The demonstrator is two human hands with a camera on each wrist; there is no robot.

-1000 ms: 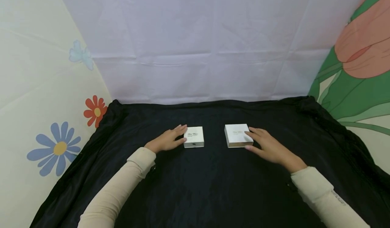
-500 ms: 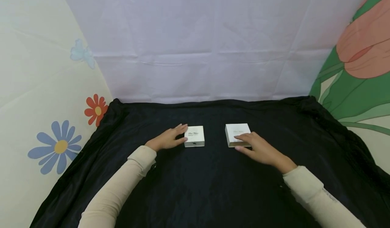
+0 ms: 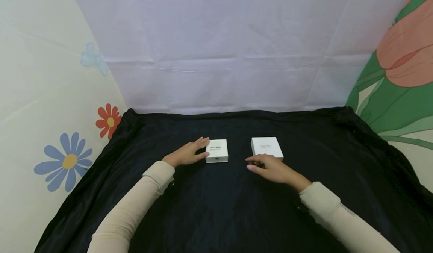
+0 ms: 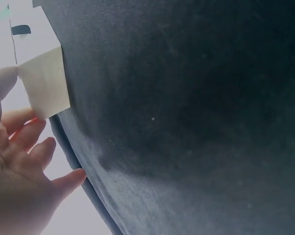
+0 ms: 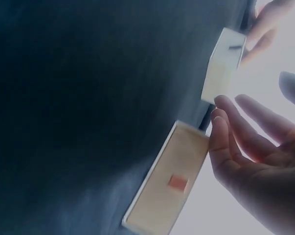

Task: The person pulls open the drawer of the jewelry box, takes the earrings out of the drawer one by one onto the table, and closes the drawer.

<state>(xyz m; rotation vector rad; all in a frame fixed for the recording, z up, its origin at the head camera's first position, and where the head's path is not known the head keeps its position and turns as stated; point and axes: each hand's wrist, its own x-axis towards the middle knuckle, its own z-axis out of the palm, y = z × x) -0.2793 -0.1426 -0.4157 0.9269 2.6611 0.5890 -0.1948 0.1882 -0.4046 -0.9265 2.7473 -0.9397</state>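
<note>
Two small white boxes with dark printed script lie on a black cloth. My left hand (image 3: 185, 153) rests its thumb and fingertips at the left side of the left box (image 3: 217, 150); in the left wrist view, fingertips meet the edges of that box (image 4: 45, 81). The slightly larger right box (image 3: 265, 144) has its front side partly hidden by my right hand (image 3: 272, 169). That hand hovers before it, fingers loosely bent toward the left, holding nothing. In the right wrist view, the larger box (image 5: 154, 188) shows a beige side with a small reddish tab (image 5: 177, 182).
Black cloth (image 3: 216, 208) covers the table up to its back edge. A creased white sheet (image 3: 216, 57) hangs behind. Walls printed with flowers (image 3: 70, 161) flank the table on the left and right.
My right hand has moved left, from the right side of the larger box across its top to its front. My left hand has stayed at the left box. Both boxes keep their places.
</note>
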